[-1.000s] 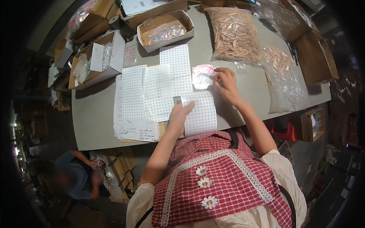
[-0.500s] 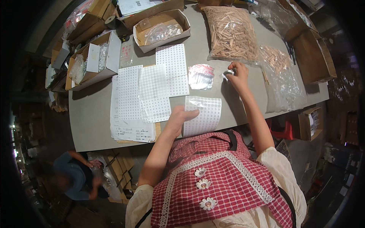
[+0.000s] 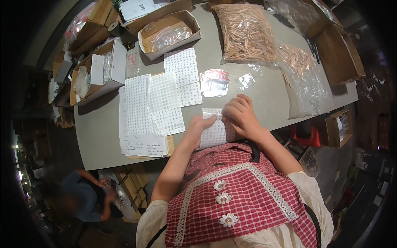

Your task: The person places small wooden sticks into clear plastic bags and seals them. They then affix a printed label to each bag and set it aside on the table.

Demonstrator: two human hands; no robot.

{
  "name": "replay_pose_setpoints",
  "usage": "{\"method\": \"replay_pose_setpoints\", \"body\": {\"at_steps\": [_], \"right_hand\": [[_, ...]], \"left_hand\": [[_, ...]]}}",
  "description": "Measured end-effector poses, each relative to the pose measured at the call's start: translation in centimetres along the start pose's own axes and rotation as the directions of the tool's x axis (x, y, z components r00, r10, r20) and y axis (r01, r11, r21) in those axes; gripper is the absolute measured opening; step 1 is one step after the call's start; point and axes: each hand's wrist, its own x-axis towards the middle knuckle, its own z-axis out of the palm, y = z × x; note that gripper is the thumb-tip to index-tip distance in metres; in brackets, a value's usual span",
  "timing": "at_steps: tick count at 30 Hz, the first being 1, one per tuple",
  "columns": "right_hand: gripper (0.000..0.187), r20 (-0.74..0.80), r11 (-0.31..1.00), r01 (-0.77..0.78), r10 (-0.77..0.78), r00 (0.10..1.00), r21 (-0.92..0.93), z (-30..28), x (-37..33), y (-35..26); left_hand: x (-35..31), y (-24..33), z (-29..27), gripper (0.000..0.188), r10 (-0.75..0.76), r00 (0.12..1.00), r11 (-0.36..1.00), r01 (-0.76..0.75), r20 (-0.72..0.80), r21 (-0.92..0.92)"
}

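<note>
My left hand [image 3: 199, 129] grips a sheet of small round stickers [image 3: 213, 136] by its left side, thumb on top, just above the table's front edge. At the upper right corner of that sheet is my right hand [image 3: 242, 118], its fingers bent and pinched on the edge. The fingertips partly hide the corner, so a loose sticker between them cannot be made out. Beyond the hands lies a stack of small silvery bags [image 3: 214, 82]. To its right rests a single shiny small bag [image 3: 245, 81], with another clear bag [image 3: 256, 70] behind it.
More sticker sheets [image 3: 136, 103] overlap on papers at the left. Open cartons [image 3: 169, 33] line the back and left. A large bag of wooden dowels [image 3: 248, 33] stands at the back, a second dowel bag [image 3: 304, 82] at right. A co-worker [image 3: 84, 194] is at lower left.
My right hand has come back from the small bag near the dowels to the sticker sheet, leaving that bag on the table. My left hand still holds the sheet, now bent at the right.
</note>
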Motion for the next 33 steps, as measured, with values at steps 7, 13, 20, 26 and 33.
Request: {"method": "replay_pose_setpoints", "body": {"at_steps": [7,13,20,26,33], "right_hand": [[0.027,-0.09,0.996,0.07,-0.075,0.993,-0.06,0.7,0.4,0.0],[0.029,-0.149,0.964,0.14,-0.176,0.973,-0.224,1.5,0.3,0.0],[0.032,-0.081,0.944,0.209,-0.236,0.968,-0.254,1.8,0.6,0.4],[0.015,-0.235,0.992,-0.122,0.124,0.964,0.025,3.5,3.7,3.5],[0.015,-0.241,0.919,-0.16,0.074,0.968,-0.36,5.5,5.7,9.1]], "left_hand": [[0.0,-0.1,0.1,0.032,0.046,0.999,0.998,-0.047,-0.024,-0.033],[0.3,-0.6,-0.2,0.035,0.029,0.998,0.982,-0.041,-0.064,-0.184],[0.1,-0.1,-0.2,0.034,0.036,0.995,0.976,-0.055,-0.092,-0.211],[0.4,0.3,-0.5,0.036,-0.009,0.997,0.948,-0.015,-0.073,-0.319],[0.8,0.1,-1.3,0.041,0.004,0.998,0.973,-0.02,-0.07,-0.229]]}}
